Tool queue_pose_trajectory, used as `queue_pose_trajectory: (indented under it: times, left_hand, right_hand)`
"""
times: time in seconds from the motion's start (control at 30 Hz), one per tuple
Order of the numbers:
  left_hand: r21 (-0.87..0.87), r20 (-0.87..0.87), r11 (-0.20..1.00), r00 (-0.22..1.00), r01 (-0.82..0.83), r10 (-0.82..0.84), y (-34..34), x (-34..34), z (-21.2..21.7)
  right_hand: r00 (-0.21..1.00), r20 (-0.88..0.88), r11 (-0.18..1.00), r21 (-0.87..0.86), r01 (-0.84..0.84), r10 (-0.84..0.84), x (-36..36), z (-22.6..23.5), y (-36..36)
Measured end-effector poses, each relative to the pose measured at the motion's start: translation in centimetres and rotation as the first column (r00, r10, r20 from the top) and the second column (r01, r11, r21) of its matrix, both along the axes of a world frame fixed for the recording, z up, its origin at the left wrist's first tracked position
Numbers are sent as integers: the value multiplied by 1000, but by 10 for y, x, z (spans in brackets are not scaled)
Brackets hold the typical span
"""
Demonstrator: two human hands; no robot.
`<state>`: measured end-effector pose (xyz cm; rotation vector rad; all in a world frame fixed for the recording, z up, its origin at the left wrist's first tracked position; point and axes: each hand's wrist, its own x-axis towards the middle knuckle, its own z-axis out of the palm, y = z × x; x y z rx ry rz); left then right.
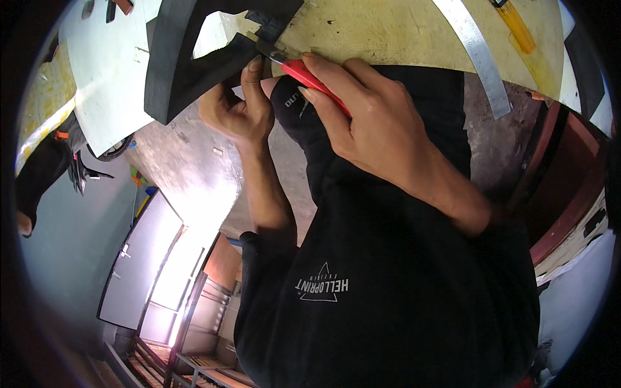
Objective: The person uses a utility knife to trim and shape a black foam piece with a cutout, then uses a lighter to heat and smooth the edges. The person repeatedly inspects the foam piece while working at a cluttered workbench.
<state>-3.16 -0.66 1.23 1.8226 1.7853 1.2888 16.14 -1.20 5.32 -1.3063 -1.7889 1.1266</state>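
My right hand (381,123) grips a red-handled utility knife (315,85), its blade pointing up and left. The blade meets the edge of a black, foam-like sheet (223,64) that hangs over the near edge of the worktable. Beneath that edge, my left hand (240,110) pinches the sheet between thumb and fingers, close to the blade tip. The sheet has a curved cut-out, and a thicker black strip (165,71) runs down its left side. What my left fingertips touch behind the sheet is hidden.
A steel ruler (475,52) juts past the edge of the yellowish worktable (388,35). Right of it lies a yellow-handled tool (515,27). Another black piece (584,64) sits at the far right. A pale board (110,90) is at left, with a dark-sleeved arm (45,171) below it.
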Motion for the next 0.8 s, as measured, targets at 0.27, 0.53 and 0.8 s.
queue_pose_trajectory:
  times: [0.27,0.53,0.8]
  left_hand:
    - [156,27,987,999,-36,32,6,5,-4]
    - [44,-65,999,998,1,2,2,5,5]
    - [58,-30,997,999,43,-41,3,1,3]
  right_hand:
    - [990,141,999,43,-19,12,0,5,-1]
    - [983,186,998,55,-19,9,3,6,-4]
    - [970,245,994,109,-19,-8,-2,6,1]
